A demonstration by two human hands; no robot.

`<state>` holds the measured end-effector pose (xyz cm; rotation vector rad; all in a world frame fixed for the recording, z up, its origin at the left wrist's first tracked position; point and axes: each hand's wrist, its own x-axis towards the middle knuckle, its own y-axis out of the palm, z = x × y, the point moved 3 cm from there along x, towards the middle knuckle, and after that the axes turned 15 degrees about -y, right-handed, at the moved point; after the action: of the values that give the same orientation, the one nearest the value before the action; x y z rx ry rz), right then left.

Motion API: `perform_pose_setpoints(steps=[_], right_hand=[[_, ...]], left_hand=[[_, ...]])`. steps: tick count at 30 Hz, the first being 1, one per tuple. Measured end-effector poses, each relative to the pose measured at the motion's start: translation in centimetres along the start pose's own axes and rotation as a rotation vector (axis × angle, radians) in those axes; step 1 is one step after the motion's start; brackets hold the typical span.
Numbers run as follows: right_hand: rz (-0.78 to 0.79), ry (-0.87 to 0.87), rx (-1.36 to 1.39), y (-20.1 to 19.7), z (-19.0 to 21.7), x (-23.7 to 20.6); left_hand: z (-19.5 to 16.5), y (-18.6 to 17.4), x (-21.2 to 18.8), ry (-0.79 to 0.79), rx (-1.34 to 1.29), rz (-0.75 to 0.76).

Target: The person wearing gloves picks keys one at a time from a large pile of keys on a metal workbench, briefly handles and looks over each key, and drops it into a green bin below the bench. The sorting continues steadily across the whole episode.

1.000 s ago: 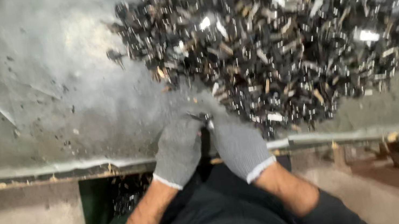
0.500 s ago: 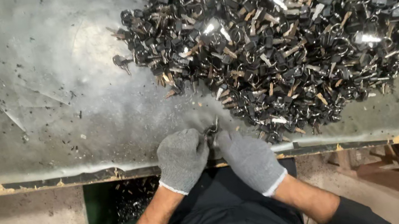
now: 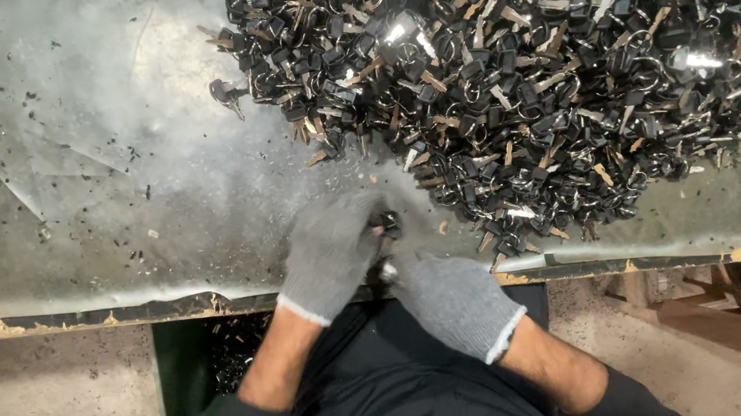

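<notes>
Fingers of the grey-gloved left hand (image 3: 330, 254) and right hand (image 3: 453, 300) meet in a narrow grip on a small black-headed key (image 3: 387, 227) at lower centre, over the worn grey metal counter (image 3: 83, 188). Upper right lies a heap of black-headed keys (image 3: 545, 45). Lower left stands a green bin (image 3: 186, 383).

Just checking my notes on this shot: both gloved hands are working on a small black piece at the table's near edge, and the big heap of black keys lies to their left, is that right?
Not quite. The head view shows the heap of black keys up and to the right, not the left. The left hand and right hand, in grey gloves, do meet over a small black piece at the near edge of the table.
</notes>
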<state>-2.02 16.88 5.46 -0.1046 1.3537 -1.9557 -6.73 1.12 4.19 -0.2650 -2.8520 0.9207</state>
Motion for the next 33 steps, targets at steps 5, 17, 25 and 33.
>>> perform_pose_setpoints(steps=[5,17,25,33], right_hand=[[0.081,0.338,0.020,0.3,-2.2,0.2],[-0.145,0.141,-0.080,0.8,-2.4,1.7],[-0.106,0.063,-0.380,-1.5,-1.8,1.1],[-0.144,0.086,-0.497,1.0,-2.0,1.3]], left_hand=[[1.2,1.6,0.6,-0.308,0.034,0.175],[1.3,3.1,-1.4,-0.120,0.231,0.044],[0.4,2.4,-0.9,-0.140,0.121,0.009],[1.0,2.4,0.0,-0.130,0.088,0.124]])
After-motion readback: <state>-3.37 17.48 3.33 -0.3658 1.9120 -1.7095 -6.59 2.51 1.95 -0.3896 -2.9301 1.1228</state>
